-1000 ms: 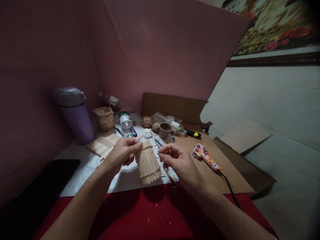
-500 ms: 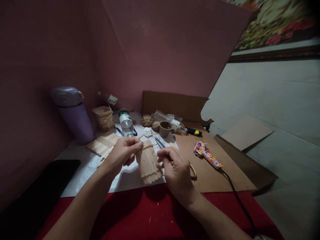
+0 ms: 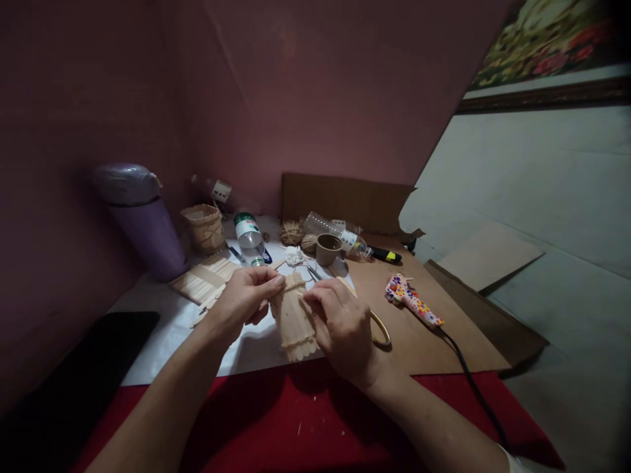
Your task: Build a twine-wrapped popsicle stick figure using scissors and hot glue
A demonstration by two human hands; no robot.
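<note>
My left hand (image 3: 254,293) pinches the upper left edge of a popsicle-stick panel (image 3: 296,318), tilted above the table. The panel is made of pale wooden sticks with rounded ends, with a raised band near its top and another near its bottom. My right hand (image 3: 342,328) has its thumb and fingertips pinched together against the panel's right side; what they hold, if anything, is too small to make out. Behind the right hand lies a pair of scissors (image 3: 380,330), gold handle showing on one side and blades on the other.
Loose popsicle sticks (image 3: 207,279) lie at left, near a purple bottle (image 3: 148,223) and a stick-covered pot (image 3: 203,230). Behind are plastic bottles (image 3: 250,240), twine balls (image 3: 292,232), a small cup (image 3: 328,249) and a utility knife (image 3: 387,255). A corded glue gun (image 3: 413,302) rests on cardboard (image 3: 458,351).
My right hand has moved left and slightly up, bringing its pinched fingertips onto the panel. My left hand keeps its hold. The view has shifted slightly.
</note>
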